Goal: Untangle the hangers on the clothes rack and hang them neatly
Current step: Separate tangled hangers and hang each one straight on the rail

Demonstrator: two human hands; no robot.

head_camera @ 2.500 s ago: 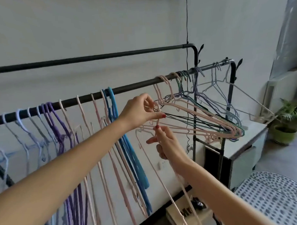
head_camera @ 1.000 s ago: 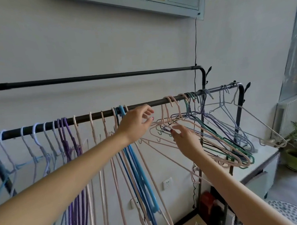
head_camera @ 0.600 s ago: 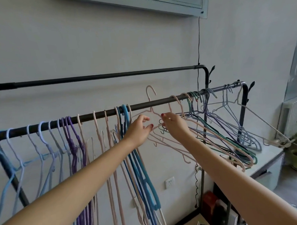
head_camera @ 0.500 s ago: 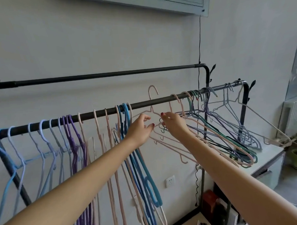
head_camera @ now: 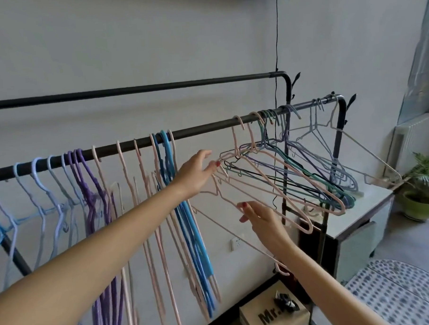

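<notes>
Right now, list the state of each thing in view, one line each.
Left hand: fingers extended, touching the tangled hangers.
Right hand: pinching a pink hanger that is off the rail.
Front rail: loaded with hangers.
Back rail: bare.
Tangled hangers: hooked on the rail, splayed sideways, interlocked.
Blue hangers: hanging straight.
Purple hangers: hanging straight.

Red polish is being worn on the fingernails of both the left hand [head_camera: 195,171] and the right hand [head_camera: 261,219]. Both forearms are being shown bare up to the frame's bottom edge; no sleeve is being seen on either arm.
</notes>
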